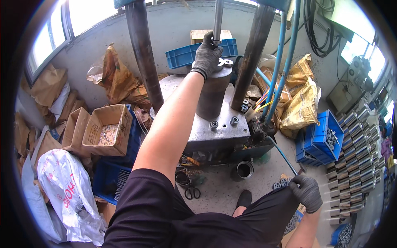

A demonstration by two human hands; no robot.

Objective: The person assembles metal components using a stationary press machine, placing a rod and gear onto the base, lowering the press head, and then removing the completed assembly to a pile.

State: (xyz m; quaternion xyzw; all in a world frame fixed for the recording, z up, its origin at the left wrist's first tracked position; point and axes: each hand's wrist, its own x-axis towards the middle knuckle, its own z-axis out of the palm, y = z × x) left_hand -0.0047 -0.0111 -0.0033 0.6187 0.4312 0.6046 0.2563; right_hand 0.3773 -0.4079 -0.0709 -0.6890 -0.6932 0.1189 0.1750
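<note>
My left hand (pixel 208 56), in a dark grey glove, reaches up to the press. Its fingers close round a metal collar (pixel 216 41) at the lower end of the upright steel rod (pixel 218 20). Beneath that hand stands a thick dark cylinder (pixel 213 97) on the press's metal bed (pixel 223 134), with flat metal rings (pixel 226 62) on its top. By my right knee, my gloved right hand (pixel 306 193) is closed at the end of a blue lever (pixel 282 155) that runs out from the press. Its palm side is hidden.
Dark columns (pixel 144 53) flank the cylinder. Small bearing-like parts (pixel 214 125) sit on the bed. Boxes (pixel 118 142) and a white sack (pixel 68 192) stand left; blue crates (pixel 318 142) and stacked metal tubes (pixel 355 161) right. Scissors (pixel 192 192) and a metal cup (pixel 244 170) are on the floor.
</note>
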